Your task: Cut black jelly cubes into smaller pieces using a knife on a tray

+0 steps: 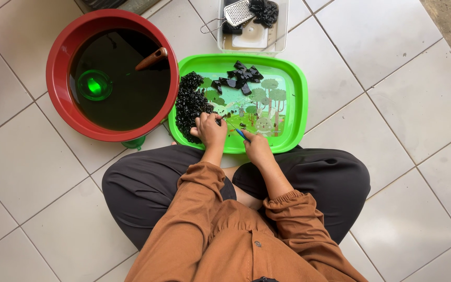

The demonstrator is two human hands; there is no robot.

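While the left hand (210, 129) pins black jelly (189, 107) on one green tray (294, 73), the right hand (257, 147) grips one knife (237, 130).

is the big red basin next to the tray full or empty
Nearly full. The round red plastic basin holds dark liquid well up its wall, with a green cup sunk in it and a brown wooden handle leaning on the rim.

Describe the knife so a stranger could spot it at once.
Find the green tray on the tiled floor, beside the red basin. At its near edge the right hand grips the knife: thin, blue-handled, unlike the black jelly pieces around.
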